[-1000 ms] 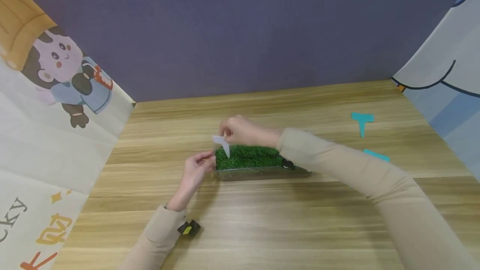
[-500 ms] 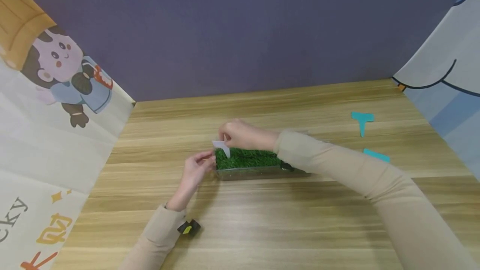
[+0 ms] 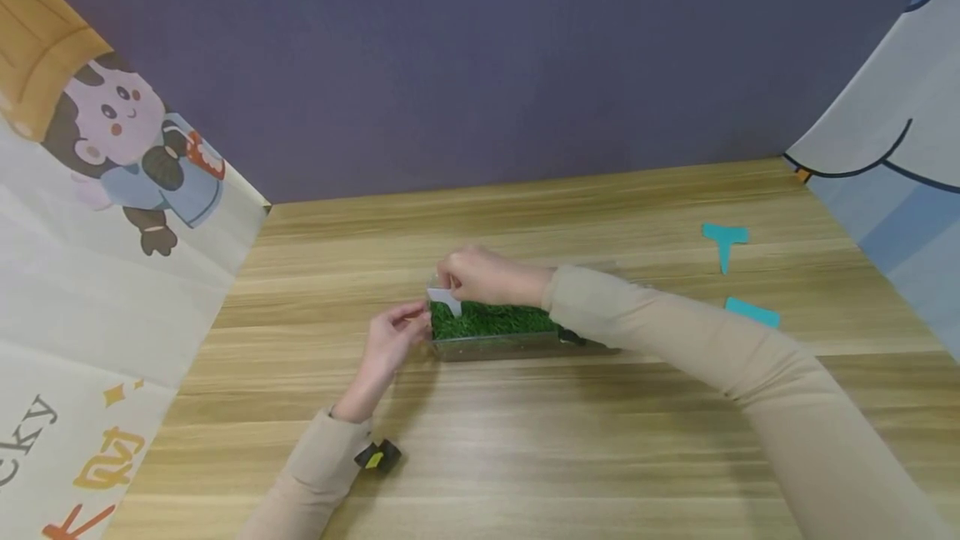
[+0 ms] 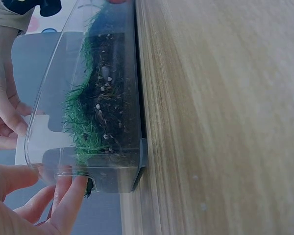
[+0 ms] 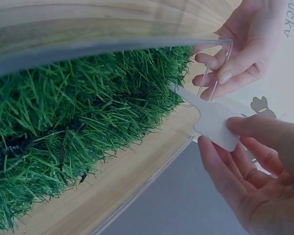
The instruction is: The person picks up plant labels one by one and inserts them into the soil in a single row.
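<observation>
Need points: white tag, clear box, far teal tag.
White tag [image 5: 216, 124], right wrist view: broad head.
Clear box [image 3: 495, 348], head view: near wall.
Far teal tag [image 3: 725, 234], head view: crossbar.

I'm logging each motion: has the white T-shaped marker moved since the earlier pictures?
Yes: in the head view, the white marker has moved down, its top now closer to the grass in the unmoved clear box.
</observation>
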`<state>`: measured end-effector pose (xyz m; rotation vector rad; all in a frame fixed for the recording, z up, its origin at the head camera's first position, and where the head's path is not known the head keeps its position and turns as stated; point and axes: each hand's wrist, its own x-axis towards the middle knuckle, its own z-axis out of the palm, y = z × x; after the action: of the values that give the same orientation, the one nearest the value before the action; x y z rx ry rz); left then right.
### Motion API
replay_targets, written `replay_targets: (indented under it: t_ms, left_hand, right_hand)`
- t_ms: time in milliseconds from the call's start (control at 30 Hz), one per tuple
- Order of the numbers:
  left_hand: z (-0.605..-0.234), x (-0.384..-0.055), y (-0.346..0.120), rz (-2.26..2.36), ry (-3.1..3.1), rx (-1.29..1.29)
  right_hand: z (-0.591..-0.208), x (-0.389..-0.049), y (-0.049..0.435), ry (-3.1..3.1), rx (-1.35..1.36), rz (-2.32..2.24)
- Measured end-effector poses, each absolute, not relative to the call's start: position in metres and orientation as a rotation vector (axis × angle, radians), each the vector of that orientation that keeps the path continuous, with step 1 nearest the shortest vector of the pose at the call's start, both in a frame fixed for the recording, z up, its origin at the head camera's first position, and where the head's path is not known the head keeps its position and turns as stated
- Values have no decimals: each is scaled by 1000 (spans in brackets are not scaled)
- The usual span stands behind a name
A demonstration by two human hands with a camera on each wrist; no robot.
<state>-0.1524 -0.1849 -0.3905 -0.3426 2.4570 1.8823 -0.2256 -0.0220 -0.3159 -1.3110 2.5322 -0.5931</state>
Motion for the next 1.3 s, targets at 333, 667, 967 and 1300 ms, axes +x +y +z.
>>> replay_targets:
  t_ms: [333, 667, 967, 1300]
  left_hand:
    - [-392, -151, -185, 1878, 2473, -329]
    - [-390, -151, -185, 1896, 2451, -326]
    - [-389, -152, -184, 1860, 2446, -368]
    - [-389, -152, -185, 1852, 2445, -360]
  right_hand:
    - [-317, -224, -24, 2517, -1302, -575]
    - [-319, -225, -25, 2524, -1315, -533]
    - [-322, -227, -22, 2513, -1352, -589]
    - [-323, -224, -22, 2530, -1316, -549]
